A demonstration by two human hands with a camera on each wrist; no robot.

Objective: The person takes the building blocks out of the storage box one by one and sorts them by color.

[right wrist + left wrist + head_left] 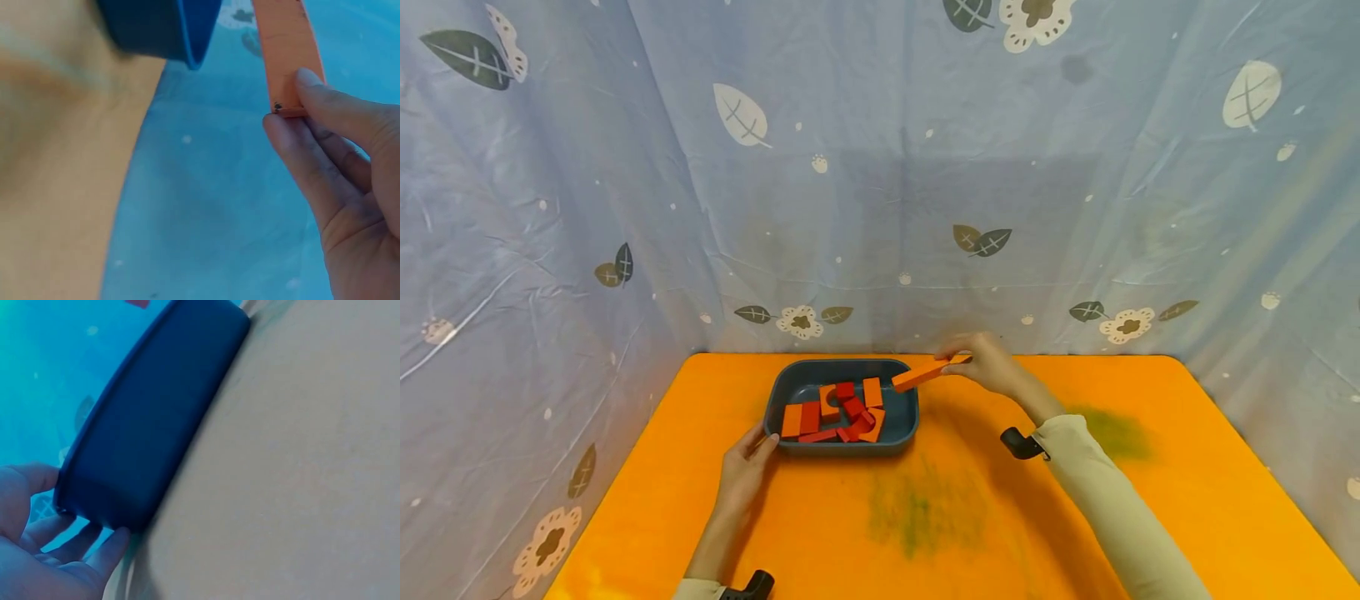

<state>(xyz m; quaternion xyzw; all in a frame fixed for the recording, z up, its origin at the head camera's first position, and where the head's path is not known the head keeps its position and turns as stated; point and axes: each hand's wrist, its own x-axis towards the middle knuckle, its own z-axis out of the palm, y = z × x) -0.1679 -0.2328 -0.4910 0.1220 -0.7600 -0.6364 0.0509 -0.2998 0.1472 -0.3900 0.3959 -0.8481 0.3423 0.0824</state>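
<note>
A dark blue-grey rectangular plastic bin (850, 450) stands at the back of the table. Its near left corner is held by my left hand (742, 475), with the thumb at the rim and fingers against the outer wall (144, 425). My right hand (988, 367) pinches one end of a long flat orange block (919, 375), raised over the bin's right side. Inside the bin lie several red and orange blocks, among them an orange arch block (828, 403), an upright orange block (872, 392) and a red block (810, 417).
An orange cloth (820, 533) covers the table and has greenish stains. Blue curtains (880, 208) with leaf and flower prints hang behind it and along both sides. Each wrist carries a small black camera (1021, 443).
</note>
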